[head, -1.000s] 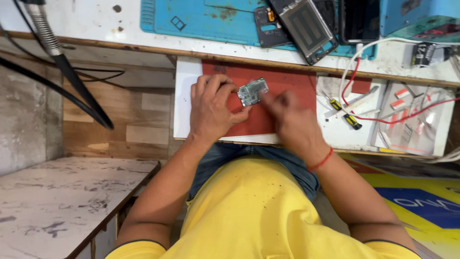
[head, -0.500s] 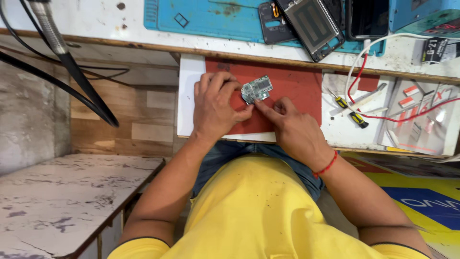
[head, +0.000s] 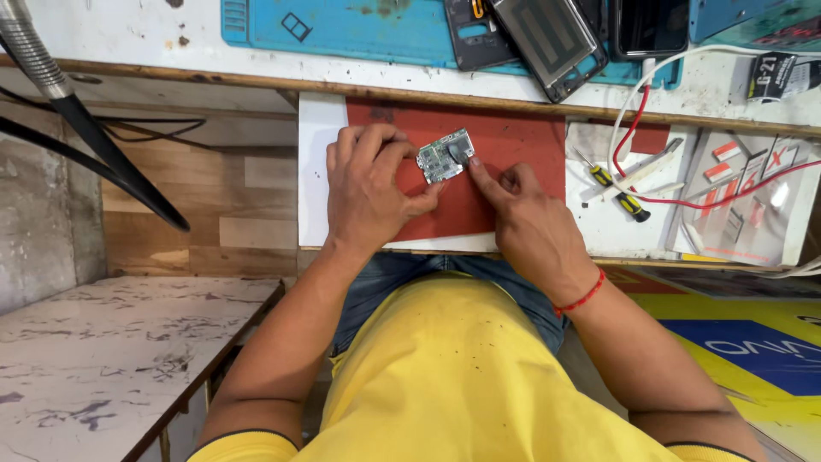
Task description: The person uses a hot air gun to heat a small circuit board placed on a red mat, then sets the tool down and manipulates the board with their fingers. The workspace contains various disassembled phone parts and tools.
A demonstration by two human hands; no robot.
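Resting on a red mat (head: 513, 145), a small green circuit board (head: 445, 156) lies between the person's two hands, tilted so its right end points toward the far edge of the pull-out shelf. The left hand (head: 368, 184) sits palm down just left of the board, fingers curled, with the thumb stretched right to touch the board's near edge and the fingertips close to its left end; it steadies the board rather than gripping it. The right hand (head: 526, 218) lies to the right and nearer, its forefinger extended with the tip pressing on the board's right part, the other fingers folded in; whether anything small is pinched under them cannot be told. A red thread band (head: 581, 299) circles the right wrist.

The mat covers a white tray (head: 312, 171), whose bare strip shows at the left. To the right, on a white sheet, lie a screwdriver (head: 617, 192) with a yellow and black handle, a pair of tweezers (head: 654, 162) and red and white wires (head: 633, 111) looping toward the far bench. On that bench, beyond the wooden edge, are a blue work mat (head: 359, 30) and a phone frame (head: 547, 38) lying at an angle. At the far left a black lamp arm (head: 103, 145) slants across. The person wears a yellow shirt (head: 462, 376) and jeans.
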